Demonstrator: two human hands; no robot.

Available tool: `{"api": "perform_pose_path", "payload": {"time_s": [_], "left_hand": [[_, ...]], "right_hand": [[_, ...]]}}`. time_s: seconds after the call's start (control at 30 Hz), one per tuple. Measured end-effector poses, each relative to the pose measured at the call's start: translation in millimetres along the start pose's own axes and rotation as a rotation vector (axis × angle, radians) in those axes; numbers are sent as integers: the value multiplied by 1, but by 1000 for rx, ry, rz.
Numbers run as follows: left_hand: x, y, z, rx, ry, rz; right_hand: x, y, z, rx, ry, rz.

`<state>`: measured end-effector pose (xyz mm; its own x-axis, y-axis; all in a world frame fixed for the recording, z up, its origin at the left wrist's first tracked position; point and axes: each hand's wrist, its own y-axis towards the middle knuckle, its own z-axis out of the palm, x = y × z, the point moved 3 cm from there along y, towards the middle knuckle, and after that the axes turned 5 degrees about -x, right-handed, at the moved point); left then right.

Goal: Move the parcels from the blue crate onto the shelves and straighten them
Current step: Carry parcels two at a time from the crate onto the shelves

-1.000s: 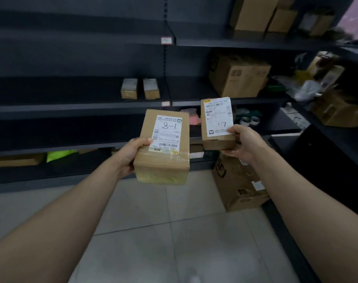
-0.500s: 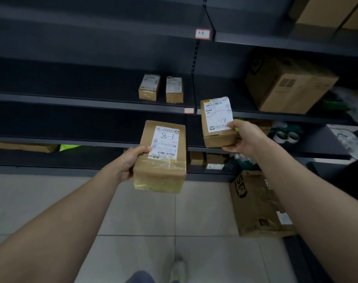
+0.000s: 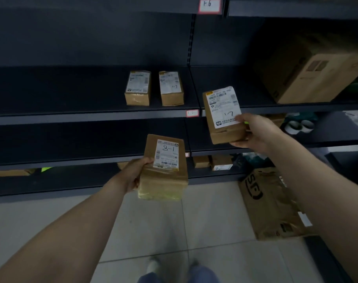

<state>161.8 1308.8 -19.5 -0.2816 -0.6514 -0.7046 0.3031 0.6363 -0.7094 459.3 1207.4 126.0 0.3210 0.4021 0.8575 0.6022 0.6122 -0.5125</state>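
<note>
The hands are apart, each gripping a taped brown cardboard box with a white printed label. The left hand point(image 3: 137, 172) grips the thicker box marked 8-1 point(image 3: 163, 176), held low. The right hand point(image 3: 253, 131) pinches the flatter box marked 1-7 point(image 3: 223, 117) before the front edge of the dark metal shelf point(image 3: 72, 119). Near that shelf's right end stand a small labelled parcel point(image 3: 137, 88) and a second parcel point(image 3: 171, 88), just beside it but not touching.
</note>
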Motion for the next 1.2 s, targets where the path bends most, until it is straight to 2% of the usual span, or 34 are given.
{"api": "perform_pose_path", "payload": {"time_s": [0.2, 0.43, 0.67, 1.0, 1.2], "left_hand": [[-6, 75, 3, -66, 38, 12], [-13, 175, 5, -72, -7, 92], [-20, 251, 10, -69, -36, 112], [-32, 317, 3, -98, -52, 139], [-35, 323, -2, -132, -81, 106]], "right_hand": [[-12, 49, 22, 50, 78, -57], [-23, 96, 50, 181, 116, -162], [-19, 131, 65, 222, 149, -236], [-6, 144, 78, 322, 152, -359], [6, 128, 78, 300, 146, -416]]}}
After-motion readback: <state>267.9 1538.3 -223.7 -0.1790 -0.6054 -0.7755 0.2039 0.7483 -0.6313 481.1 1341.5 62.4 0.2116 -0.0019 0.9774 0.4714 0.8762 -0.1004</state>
